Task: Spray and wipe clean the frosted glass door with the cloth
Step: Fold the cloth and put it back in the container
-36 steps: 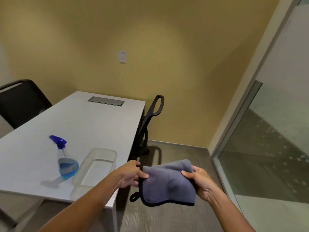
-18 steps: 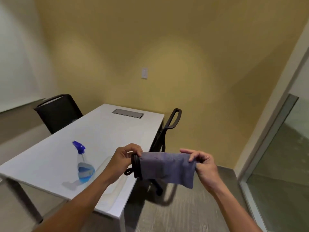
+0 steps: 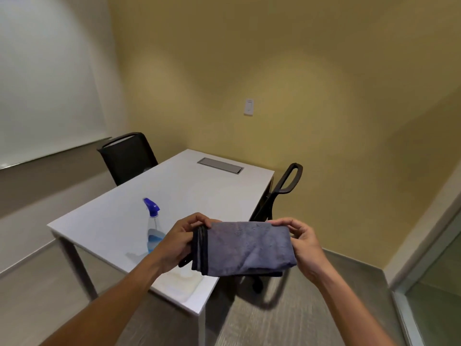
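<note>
A grey-blue cloth (image 3: 243, 247) with a dark hem is folded and stretched between both hands in front of me. My left hand (image 3: 179, 239) pinches its hemmed left edge, and my right hand (image 3: 303, 242) grips its right end. A clear spray bottle (image 3: 153, 227) with a blue trigger head and blue liquid stands on the white table (image 3: 189, 193), just left of my left hand. Only the lower edge of the glass door (image 3: 434, 293) shows at the far right.
A clear plastic tray (image 3: 183, 283) lies on the table's near corner, partly hidden under my left arm. One black chair (image 3: 128, 156) stands behind the table and another (image 3: 277, 196) at its right side. A whiteboard (image 3: 45, 78) covers the left wall.
The view has turned left and up, so the glass door slid out to the right edge. The cloth went from hanging open to folded flat between both hands.
</note>
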Demonstrator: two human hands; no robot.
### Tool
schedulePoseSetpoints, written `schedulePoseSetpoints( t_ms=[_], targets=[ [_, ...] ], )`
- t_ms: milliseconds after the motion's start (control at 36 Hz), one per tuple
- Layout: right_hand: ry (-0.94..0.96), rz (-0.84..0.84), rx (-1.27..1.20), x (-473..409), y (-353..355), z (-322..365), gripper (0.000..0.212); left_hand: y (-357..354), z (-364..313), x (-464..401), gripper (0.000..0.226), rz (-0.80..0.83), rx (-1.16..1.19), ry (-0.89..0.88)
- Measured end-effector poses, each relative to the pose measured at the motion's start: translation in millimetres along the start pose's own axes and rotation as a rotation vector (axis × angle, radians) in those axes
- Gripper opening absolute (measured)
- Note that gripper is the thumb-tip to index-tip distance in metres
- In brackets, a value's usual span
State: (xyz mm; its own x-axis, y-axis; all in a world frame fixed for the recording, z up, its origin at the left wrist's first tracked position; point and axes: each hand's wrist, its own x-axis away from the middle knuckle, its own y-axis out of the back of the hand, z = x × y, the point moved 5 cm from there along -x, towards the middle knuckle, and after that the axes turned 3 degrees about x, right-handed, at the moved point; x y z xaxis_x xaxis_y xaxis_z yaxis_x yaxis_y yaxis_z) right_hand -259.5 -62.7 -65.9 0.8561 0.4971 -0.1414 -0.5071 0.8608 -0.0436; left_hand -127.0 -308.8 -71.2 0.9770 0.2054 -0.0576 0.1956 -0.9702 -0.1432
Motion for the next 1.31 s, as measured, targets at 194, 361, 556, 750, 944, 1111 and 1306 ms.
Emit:
schedulePoseSetpoints(
  t_ms=[194, 361, 556, 750, 944, 1111, 1306],
  targets=[
    [-0.118, 0.012, 0.066, -20.1, -29.7, -15.7, 0.029, 37.6, 5.1, -5.2, 0.032, -0.043, 0.117, 0.118],
    [-0.155, 0.039, 0.050, -42.2, -61.4, -34.1, 0.040, 70.8, 12.7, -23.8, 0.038, -0.104, -0.171, 0.168],
    [-0.045, 0.047, 0.550, -75.9, -101.5, -50.7, 0.033, 108.6, 14.1, -56.3, 0.031, -0.046, -0.143, 0.158],
    [0.237, 0.109, 1.093, -97.1, -170.0, -46.3, 0.095, 135.5, 6.5, -94.2, 0.031, 0.062, -0.203, 0.159],
    [0.580, 0.028, 1.262, -85.8, -238.6, -77.6, 0.136, 160.3, 10.0, -117.7, 0.029, 0.029, -0.074, 0.218],
    [0.746, -0.278, 1.272, -94.6, -252.4, -106.5, 0.106, 170.7, 17.3, -125.8, 0.034, 0.045, 0.108, 0.318],
    [0.731, -0.198, 1.320, -105.2, -249.1, -115.1, 0.109, 189.3, 31.5, -134.4, 0.033, -0.008, 0.111, 0.361]
  ],
)
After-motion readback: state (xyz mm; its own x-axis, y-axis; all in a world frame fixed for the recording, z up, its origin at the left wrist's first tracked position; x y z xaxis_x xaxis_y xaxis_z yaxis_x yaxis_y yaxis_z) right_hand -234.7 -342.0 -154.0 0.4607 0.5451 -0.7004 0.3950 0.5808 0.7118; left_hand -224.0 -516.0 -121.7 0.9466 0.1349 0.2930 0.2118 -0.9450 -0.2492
